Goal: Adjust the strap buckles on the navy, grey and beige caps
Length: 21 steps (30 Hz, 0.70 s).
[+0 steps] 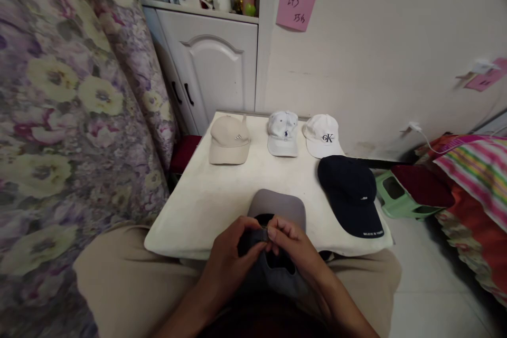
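A grey baseball cap lies at the near edge of the table, its brim pointing away from me and its back opening towards my lap. My left hand is closed, pinching the cap's back strap between thumb and index finger. From the other side, my right hand pinches the same strap at what looks like a small buckle. Fingertips of both hands nearly meet there and partly hide the fastening. To the right of my right hand rests a dark navy cap with small lettering on its brim.
Along the table's far edge sit a beige cap, a pale blue cap and a white cap. A flowered curtain hangs at left. Behind stands a white cabinet; a green stool is at right.
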Available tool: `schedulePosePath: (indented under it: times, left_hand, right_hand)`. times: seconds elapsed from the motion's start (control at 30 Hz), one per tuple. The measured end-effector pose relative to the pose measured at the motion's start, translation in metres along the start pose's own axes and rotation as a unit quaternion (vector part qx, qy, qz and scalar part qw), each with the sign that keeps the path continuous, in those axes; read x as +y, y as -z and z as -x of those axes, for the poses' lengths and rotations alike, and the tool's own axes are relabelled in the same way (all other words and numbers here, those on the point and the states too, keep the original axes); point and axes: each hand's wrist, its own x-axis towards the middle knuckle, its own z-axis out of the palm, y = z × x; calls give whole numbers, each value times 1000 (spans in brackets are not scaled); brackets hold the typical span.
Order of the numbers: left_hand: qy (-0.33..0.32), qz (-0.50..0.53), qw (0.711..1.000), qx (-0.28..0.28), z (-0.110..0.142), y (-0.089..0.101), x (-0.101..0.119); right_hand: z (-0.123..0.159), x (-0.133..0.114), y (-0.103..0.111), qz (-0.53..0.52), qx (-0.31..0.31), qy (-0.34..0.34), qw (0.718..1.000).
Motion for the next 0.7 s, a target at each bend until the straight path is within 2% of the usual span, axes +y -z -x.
schedulePosePath:
  times: [0.17, 0.27, 0.4, 0.53, 0.7]
  left_hand:
    - [-9, 29, 1000, 6, 1, -2, 0]
    - [17, 50, 999, -8, -1, -2, -1]
    - [77, 116, 988, -61, -6, 5, 0]
    - [77, 116, 983, -120, -11, 11, 3]
    - [90, 149, 969, -174, -13, 6, -4]
  right_hand:
    - [-1, 2, 0, 1, 13, -2, 1000]
    - [0, 2, 2, 1, 17, -1, 1000]
    - [2, 0, 8, -16, -5, -32, 999]
    - [2, 1, 11, -7, -20, -44, 999]
    - [1, 1, 13, 19, -14, -35, 999]
